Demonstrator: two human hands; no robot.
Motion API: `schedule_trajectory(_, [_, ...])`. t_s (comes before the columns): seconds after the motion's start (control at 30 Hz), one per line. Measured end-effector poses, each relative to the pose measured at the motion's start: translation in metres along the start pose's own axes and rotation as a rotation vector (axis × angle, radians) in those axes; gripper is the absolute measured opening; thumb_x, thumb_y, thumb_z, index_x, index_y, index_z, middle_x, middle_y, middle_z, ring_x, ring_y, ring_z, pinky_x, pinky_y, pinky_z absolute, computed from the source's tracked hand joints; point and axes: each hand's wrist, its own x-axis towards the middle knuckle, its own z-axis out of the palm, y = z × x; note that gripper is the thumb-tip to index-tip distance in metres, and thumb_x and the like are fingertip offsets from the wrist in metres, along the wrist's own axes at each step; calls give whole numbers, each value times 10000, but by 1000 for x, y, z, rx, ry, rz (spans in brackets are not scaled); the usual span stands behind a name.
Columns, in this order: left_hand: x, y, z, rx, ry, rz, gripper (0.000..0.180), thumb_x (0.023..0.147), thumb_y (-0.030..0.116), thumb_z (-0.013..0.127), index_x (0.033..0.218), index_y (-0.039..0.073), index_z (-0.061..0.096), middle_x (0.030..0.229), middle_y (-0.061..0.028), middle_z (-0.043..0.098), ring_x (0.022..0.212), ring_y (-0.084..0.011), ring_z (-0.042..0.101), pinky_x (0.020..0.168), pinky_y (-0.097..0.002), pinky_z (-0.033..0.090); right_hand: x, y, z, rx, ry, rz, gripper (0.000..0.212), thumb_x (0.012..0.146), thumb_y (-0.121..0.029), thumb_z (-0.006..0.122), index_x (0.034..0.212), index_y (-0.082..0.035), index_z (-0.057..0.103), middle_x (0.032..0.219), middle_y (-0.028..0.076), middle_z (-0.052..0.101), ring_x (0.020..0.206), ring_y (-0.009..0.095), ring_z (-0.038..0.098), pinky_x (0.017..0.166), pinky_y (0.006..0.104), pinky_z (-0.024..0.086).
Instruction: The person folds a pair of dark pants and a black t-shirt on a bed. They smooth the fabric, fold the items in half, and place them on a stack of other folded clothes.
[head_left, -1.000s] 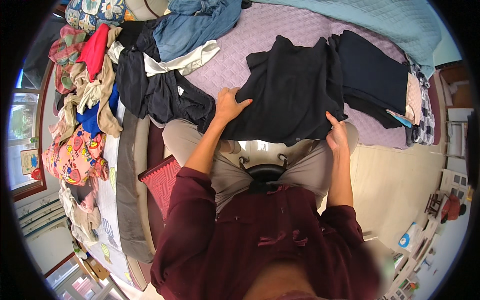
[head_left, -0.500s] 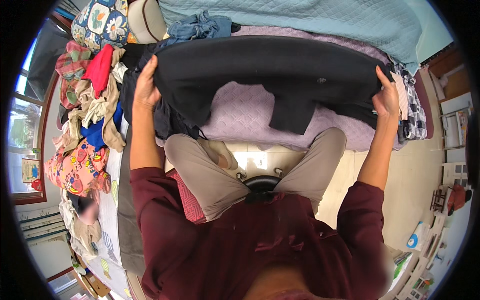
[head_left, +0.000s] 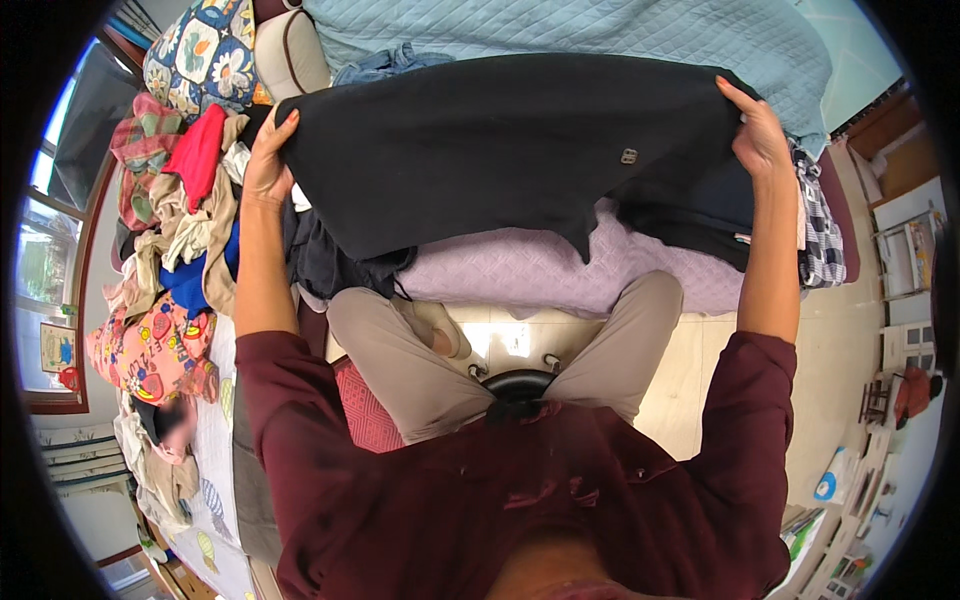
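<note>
Black garment [head_left: 450, 150] | spread wide | ends in left hand [head_left: 267, 168], right hand [head_left: 762, 140]

Head fisheye facing down; warped edges unclear.

Bed cover, lavender, quilted [head_left: 490, 270], 12 o'clock. Upon it: dark crumpled garment [head_left: 345, 258], 10 o'clock; navy folded garment [head_left: 700, 208], 2 o'clock, over black cloth; black-and-white checked cloth [head_left: 822, 235], between 2 and 3 o'clock, at the edge. Far side, 12 o'clock: light blue quilted cover [head_left: 570, 25].

Sheet, white, patterned [head_left: 218, 475], 8 o'clock. Upon it, a clothing heap, 8 to 10 o'clock, including red garment [head_left: 198, 155], 10 o'clock, and pink printed garment [head_left: 150, 345], 9 o'clock.

Floor, pale tile [head_left: 700, 375], 4 o'clock.
</note>
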Motion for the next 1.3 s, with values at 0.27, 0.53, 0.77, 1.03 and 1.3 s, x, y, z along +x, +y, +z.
schedule_trajectory(0.27, [83,43,-13,189,103,104,200,911,60,641,1105,17,619,983,-75,698,840,-166,677,785,-302,554,77,-18,39,-12,-69,-120,387,868,-201,742,1160,34,647,1239,110,618,1160,204,554,1045,365,398])
schedule_trajectory(0.53, [-7,18,-16,406,179,49,433,784,-63,672,1204,9,590,1136,-60,671,1057,-182,630,956,-319,487,-14,96,4,-97,-197,-268,370,878,-213,727,1182,-24,632,1118,20,638,1002,118,568,863,280,451])
schedule_trajectory(0.77, [-114,-135,-104,711,27,-592,615,700,-6,695,1296,30,546,1139,-26,648,1117,-169,567,1018,-295,389,-112,306,-30,-242,-68,447,683,749,-170,827,1340,-3,530,1279,52,595,1160,167,535,1025,315,385])
schedule_trajectory(1.03, [-117,-134,-72,528,267,-789,522,745,117,775,1204,-53,595,1162,-112,663,1099,-200,593,1041,-316,385,-125,277,-1,-289,58,475,396,747,-195,759,1055,36,668,1004,88,673,944,177,597,863,307,444])
schedule_trajectory(1.3, [-157,-125,-74,478,146,-792,531,719,49,811,1202,-30,605,1164,-100,656,1040,-186,613,933,-304,477,-140,304,-36,-572,104,481,453,711,-137,739,1112,61,663,1056,134,696,957,225,648,874,331,481])
